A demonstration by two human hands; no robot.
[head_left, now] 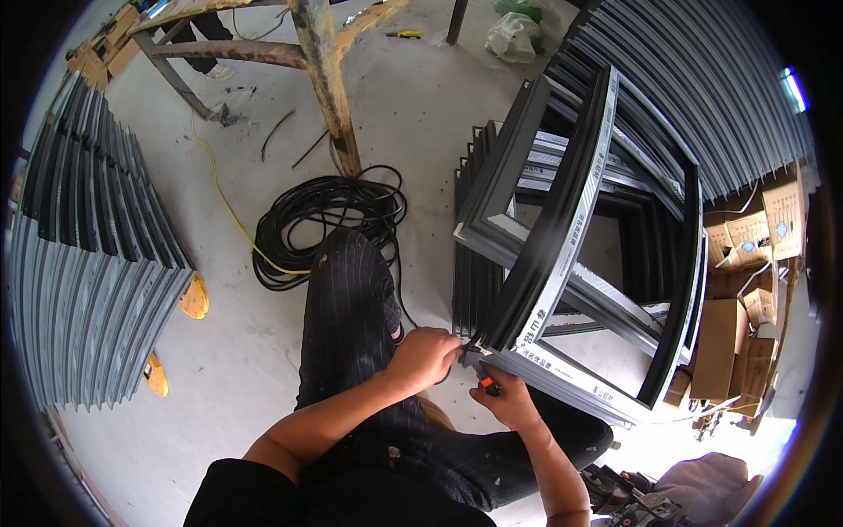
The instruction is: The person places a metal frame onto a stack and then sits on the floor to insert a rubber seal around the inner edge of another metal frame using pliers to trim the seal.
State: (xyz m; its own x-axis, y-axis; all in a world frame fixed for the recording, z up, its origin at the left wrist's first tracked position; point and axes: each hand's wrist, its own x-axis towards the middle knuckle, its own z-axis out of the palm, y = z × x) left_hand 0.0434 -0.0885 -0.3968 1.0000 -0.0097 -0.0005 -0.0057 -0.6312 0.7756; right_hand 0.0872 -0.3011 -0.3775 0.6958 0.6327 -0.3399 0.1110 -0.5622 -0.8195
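Observation:
My left hand (426, 358) is closed at the near corner of a dark grey window frame (562, 263), pinching what looks like a thin black strip (405, 299). That strip runs up to a loose black coil (329, 220) on the floor, and a short loop of it shows below my fingers. On the other side of the corner, my right hand (509, 402) is closed around a small tool with an orange and black handle (488, 385). The tool's working end is close to the frame corner; its exact kind is hidden. White printed film covers the frame's faces.
More frames lie crosswise beneath this one. Stacked grey profiles (97, 263) stand at left on a yellow pallet truck (194, 297), others (685, 79) at far right. Cardboard boxes (720, 347) sit at right. A rusty-legged table (325, 79), pliers (406, 34) and a plastic bag (514, 37) are ahead.

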